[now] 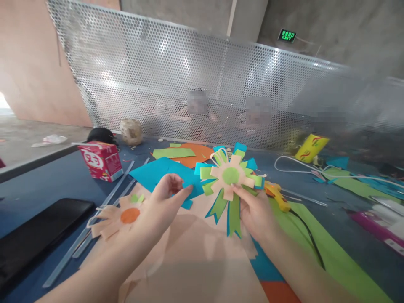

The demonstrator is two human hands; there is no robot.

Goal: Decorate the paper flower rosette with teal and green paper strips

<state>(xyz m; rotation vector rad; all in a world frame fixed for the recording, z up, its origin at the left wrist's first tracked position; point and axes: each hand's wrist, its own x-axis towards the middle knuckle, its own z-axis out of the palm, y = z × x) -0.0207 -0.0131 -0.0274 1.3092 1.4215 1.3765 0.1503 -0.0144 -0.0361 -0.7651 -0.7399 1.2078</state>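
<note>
My right hand (256, 212) pinches a layered paper flower (230, 179) by its lower edge and holds it upright over the table. The flower has peach petals, a green centre, blue and green outer petals and green ribbon tails. My left hand (164, 202) hovers just left of the flower with its fingers loosely curled and nothing in them. Below the left hand lies a second peach paper flower (121, 216) with an orange centre. A large peach paper sheet (195, 261) lies under both hands.
A yellow glue gun (277, 195) with a black cord lies right of the flower on green paper (331, 248). Blue paper (158, 172), orange paper (192, 155), a red carton (101, 160), glue sticks (94, 223), a black tray (34, 235) and a perforated metal screen (202, 84) surround the work area.
</note>
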